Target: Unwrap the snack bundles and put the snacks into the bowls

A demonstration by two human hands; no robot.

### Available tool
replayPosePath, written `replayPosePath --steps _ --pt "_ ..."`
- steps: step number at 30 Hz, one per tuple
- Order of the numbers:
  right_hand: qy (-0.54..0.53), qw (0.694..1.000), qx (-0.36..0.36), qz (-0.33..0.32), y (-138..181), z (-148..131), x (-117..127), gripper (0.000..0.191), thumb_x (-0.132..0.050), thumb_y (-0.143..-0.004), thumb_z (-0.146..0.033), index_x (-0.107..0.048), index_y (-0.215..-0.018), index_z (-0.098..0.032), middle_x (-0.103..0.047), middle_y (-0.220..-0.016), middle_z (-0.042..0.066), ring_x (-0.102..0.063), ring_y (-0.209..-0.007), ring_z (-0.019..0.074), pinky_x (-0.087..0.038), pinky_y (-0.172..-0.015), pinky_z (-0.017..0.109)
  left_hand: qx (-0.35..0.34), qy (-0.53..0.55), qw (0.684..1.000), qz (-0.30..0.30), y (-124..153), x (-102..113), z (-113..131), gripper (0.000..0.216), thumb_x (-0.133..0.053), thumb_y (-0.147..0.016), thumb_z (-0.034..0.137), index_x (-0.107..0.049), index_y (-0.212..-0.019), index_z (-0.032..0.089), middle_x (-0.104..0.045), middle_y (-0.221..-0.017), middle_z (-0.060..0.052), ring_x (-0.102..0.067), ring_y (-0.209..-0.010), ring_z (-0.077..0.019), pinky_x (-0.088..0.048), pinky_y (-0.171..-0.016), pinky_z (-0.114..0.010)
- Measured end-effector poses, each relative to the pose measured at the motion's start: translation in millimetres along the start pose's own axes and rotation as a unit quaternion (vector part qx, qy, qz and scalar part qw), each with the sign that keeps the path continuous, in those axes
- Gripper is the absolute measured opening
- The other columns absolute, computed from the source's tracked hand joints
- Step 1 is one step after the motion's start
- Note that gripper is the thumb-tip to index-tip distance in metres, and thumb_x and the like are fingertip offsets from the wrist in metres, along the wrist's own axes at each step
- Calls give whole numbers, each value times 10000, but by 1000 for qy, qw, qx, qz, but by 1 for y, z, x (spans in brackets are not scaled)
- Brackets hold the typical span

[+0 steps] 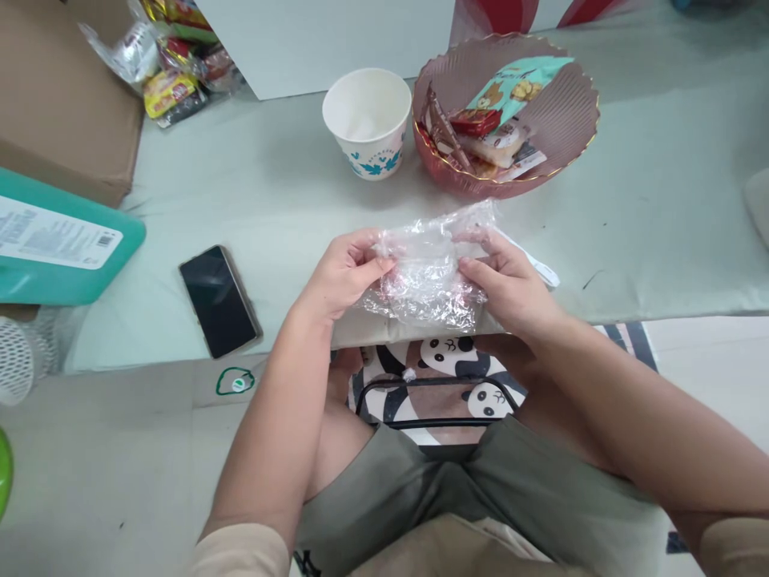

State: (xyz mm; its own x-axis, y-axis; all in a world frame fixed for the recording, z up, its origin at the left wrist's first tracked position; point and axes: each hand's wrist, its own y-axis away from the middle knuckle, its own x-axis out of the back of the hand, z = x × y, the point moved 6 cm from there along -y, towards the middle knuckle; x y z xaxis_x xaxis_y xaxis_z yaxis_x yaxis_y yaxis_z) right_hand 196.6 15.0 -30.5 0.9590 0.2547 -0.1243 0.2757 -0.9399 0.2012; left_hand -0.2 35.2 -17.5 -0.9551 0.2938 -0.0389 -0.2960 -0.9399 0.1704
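A crumpled clear plastic wrapper (pixel 429 268) with something reddish inside is held between both hands at the near edge of the pale table (pixel 649 200). My left hand (pixel 344 272) pinches its left side with thumb and fingers closed. My right hand (pixel 509 287) grips its right side, fingers pressed on the plastic. A white strip (pixel 537 266) sticks out past the right hand.
Behind the hands stand a white paper cup (pixel 368 120) and a pink ribbed bowl (pixel 565 120) of wrapped snacks. A black phone (pixel 219 300) lies at the left, beside a teal box (pixel 60 248), a cardboard box (pixel 60 96) and snack packets (pixel 174 72).
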Motion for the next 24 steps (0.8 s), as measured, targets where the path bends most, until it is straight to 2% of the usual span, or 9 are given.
replayPosePath --steps 3,5,10,13,15,17,18,21,24 --pt "3 998 46 36 -1 0 5 133 -687 -872 -358 -654 -929 -242 -602 -671 -36 -522 -553 99 -428 -542 255 14 25 999 14 -1 2 -1 66 -713 -701 219 -678 -741 180 -628 -616 28 -545 -484 -71 -446 -449 -194" --pt "14 998 48 47 0 2 9 134 -665 -872 -364 -651 -840 -235 -599 -678 -20 -543 -579 110 -453 -577 272 25 49 998 16 -2 4 -1 83 -669 -706 247 -702 -735 176 -634 -639 11 -525 -488 -68 -412 -435 -188" --pt "56 998 37 10 1 1 11 307 -549 -904 -495 -695 -879 -226 -657 -749 38 -601 -652 173 -485 -636 339 18 47 999 20 -4 9 0 302 -637 -794 464 -693 -731 174 -591 -648 -14 -489 -517 -84 -377 -442 -208" --pt "104 992 68 -3 2 -7 7 457 -457 -957 -557 -680 -770 -205 -687 -826 76 -617 -724 182 -485 -663 338 -8 -6 1000 25 -5 9 -2 232 -796 -699 336 -675 -820 179 -606 -774 2 -521 -611 -77 -430 -522 -194" --pt "156 985 77 -2 3 -11 3 410 -519 -954 -498 -624 -691 -201 -653 -769 61 -594 -711 162 -464 -644 310 -18 -26 999 27 -6 7 -5 307 -822 -661 260 -667 -916 189 -637 -927 -10 -565 -687 -82 -491 -592 -202" --pt "166 985 51 10 3 -10 1 232 -668 -866 -400 -578 -769 -209 -606 -736 12 -531 -608 121 -411 -555 278 -20 -34 999 29 -6 6 -8 378 -807 -658 225 -653 -1003 205 -637 -1066 -23 -577 -690 -76 -530 -607 -220" --pt "147 989 30 14 3 -8 1 223 -730 -802 -353 -563 -870 -221 -607 -769 -9 -511 -569 107 -391 -517 266 -22 -34 999 26 -6 5 -8 407 -795 -659 214 -645 -1037 213 -629 -1123 -28 -577 -676 -70 -541 -597 -228" --pt "74 997 -27 -3 2 -1 -2 556 -794 -695 -278 -479 -1154 -256 -644 -910 -14 -570 -590 118 -432 -508 261 -42 -34 998 21 -7 2 -5 431 -755 -665 185 -633 -1076 224 -608 -1196 -32 -584 -642 -56 -550 -567 -232" --pt "66 996 -51 -32 1 1 -4 518 -786 -707 -284 -516 -1146 -231 -639 -884 -6 -593 -652 129 -463 -563 263 -64 -52 995 50 -9 4 -2 387 -708 -684 156 -633 -1059 217 -614 -1167 -28 -567 -604 -43 -527 -544 -221"
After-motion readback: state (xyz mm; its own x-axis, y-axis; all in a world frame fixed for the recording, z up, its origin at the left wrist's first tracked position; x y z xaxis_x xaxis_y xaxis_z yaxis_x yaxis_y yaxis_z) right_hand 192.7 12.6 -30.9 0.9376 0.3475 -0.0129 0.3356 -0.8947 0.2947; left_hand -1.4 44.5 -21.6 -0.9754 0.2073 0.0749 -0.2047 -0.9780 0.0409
